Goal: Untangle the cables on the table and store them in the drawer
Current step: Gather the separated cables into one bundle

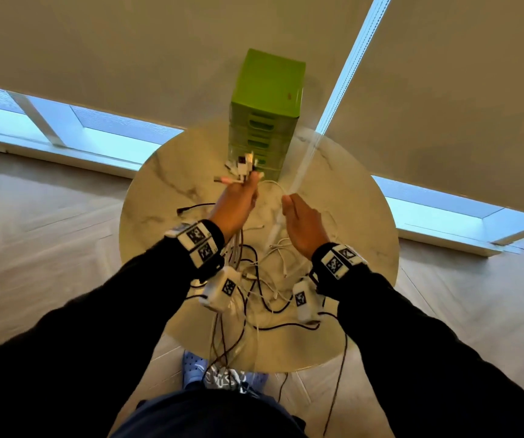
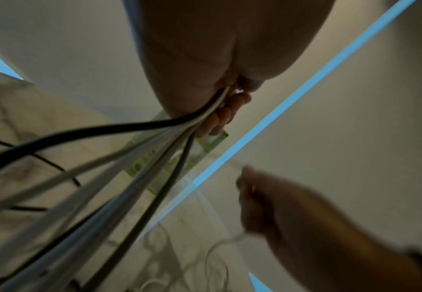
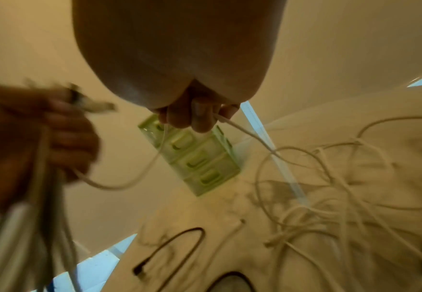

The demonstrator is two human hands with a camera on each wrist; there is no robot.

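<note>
Standing over a round marble table (image 1: 166,197), with both hands raised above it. Left hand (image 1: 235,200) clenched round a bundle of cables (image 2: 140,177), white and black together, plug ends (image 1: 243,167) fanned out beyond the fist and blurred. Bundle hung down from the fist past the near table edge toward the floor. Right hand (image 1: 301,226) pinched on a single thin white cable (image 3: 245,130), thumb against fingertips (image 3: 200,116); one run of it looped across to the left hand, the other trailed down onto the table. Loose tangle of white cables (image 1: 282,260) lay in overlapping loops on the table between the wrists, mixed with thin black leads (image 1: 260,295). One black cable (image 1: 196,207) lay apart to the left, its plug end resting on the marble. Green drawer unit (image 1: 267,99) stood upright at the far edge of the table, stacked drawers pale and translucent, all seen closed. Grey blinds (image 1: 128,52) hung behind, daylight showing beneath them.
</note>
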